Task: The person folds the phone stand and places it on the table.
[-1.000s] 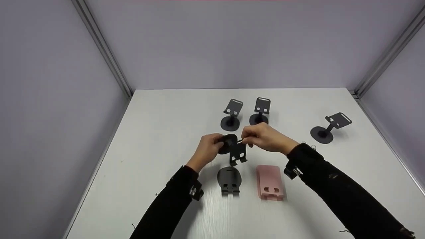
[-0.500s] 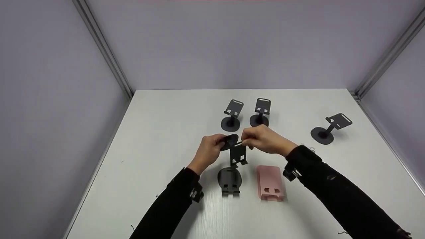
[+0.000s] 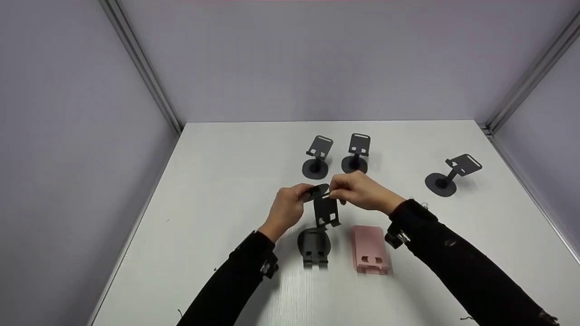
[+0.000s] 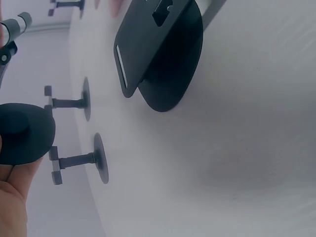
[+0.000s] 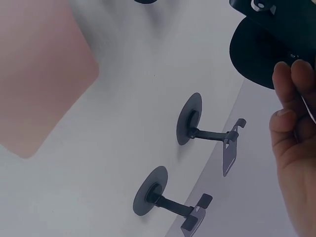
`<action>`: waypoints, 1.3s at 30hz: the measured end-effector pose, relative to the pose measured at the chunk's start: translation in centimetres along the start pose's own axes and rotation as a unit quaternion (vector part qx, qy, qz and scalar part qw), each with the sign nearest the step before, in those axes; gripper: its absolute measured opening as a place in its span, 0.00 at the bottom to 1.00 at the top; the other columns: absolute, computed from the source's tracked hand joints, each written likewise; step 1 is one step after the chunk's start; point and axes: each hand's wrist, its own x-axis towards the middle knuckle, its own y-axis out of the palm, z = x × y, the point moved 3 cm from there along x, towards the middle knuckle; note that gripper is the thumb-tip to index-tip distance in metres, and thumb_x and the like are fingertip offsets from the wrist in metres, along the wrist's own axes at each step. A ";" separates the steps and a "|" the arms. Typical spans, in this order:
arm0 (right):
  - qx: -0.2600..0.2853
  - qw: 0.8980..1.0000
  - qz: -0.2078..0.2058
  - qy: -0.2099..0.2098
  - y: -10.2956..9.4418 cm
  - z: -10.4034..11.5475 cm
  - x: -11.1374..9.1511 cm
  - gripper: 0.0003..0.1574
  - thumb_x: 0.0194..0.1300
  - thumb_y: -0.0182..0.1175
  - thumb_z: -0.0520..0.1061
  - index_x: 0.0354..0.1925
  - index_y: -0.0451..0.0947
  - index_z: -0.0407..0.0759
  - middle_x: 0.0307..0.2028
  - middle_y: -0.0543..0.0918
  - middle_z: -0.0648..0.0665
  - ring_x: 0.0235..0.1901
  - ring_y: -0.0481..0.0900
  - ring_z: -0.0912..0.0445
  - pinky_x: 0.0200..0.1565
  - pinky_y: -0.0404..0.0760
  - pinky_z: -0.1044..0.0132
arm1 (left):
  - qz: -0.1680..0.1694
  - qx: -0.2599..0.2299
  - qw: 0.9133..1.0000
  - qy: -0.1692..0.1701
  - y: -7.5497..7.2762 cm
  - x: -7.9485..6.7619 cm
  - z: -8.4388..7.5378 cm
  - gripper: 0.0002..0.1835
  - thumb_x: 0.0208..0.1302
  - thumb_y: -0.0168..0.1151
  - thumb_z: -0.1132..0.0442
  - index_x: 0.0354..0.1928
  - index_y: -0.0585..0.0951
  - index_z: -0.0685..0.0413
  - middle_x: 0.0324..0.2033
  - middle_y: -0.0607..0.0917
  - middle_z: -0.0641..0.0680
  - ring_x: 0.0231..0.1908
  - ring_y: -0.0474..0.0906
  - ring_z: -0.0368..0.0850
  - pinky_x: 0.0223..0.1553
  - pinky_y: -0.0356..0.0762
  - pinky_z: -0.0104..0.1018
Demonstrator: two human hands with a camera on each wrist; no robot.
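Observation:
Both hands hold one dark phone stand (image 3: 326, 210) above the middle of the table. My left hand (image 3: 286, 204) grips its round base (image 4: 30, 136), which is tipped up. With curled fingers my right hand (image 3: 358, 190) pinches the slotted end of the stand's plate, whose hooked lip hangs downward. Just below it on the table lies a folded dark phone stand (image 3: 314, 246), its far edge partly covered by the held one. To the right of that lies a folded pink phone stand (image 3: 369, 249).
Two unfolded dark phone stands, a left one (image 3: 316, 167) and a right one (image 3: 355, 164), stand behind the hands. Another unfolded stand (image 3: 441, 184) is at the far right. Walls (image 3: 294, 63) rise behind and beside the white table (image 3: 217, 172).
The held stand's base has tipped, from showing its broad face to nearly edge-on, as my left hand turned it. My right hand keeps its pinch on the plate, almost in place.

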 end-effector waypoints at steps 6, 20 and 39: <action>0.015 1.000 -0.004 0.024 0.2 -0.2 0.1 0.08 0.70 0.65 0.41 0.32 0.80 0.44 0.23 0.83 0.47 0.24 0.77 0.57 0.27 0.69 0.69 | -0.016 0.002 0.999 0.029 -0.1 -0.1 -0.4 0.11 0.66 0.59 0.78 0.45 0.86 0.63 0.39 0.91 0.55 0.39 0.89 0.49 0.41 0.86 0.39; 0.055 0.995 -0.004 0.087 0.7 -0.9 0.0 0.09 0.70 0.66 0.43 0.32 0.79 0.42 0.23 0.82 0.47 0.24 0.77 0.57 0.28 0.71 0.67 | -0.039 0.036 0.995 0.081 0.3 -0.3 -1.3 0.07 0.68 0.62 0.73 0.44 0.86 0.61 0.37 0.91 0.54 0.37 0.89 0.48 0.38 0.86 0.39; 0.069 0.991 -0.013 0.114 0.7 -1.3 0.2 0.09 0.68 0.67 0.41 0.31 0.78 0.41 0.19 0.79 0.50 0.22 0.78 0.54 0.28 0.72 0.68 | -0.044 0.061 0.992 0.103 0.6 -0.2 -1.4 0.08 0.67 0.61 0.74 0.45 0.85 0.61 0.38 0.91 0.54 0.35 0.89 0.49 0.35 0.85 0.39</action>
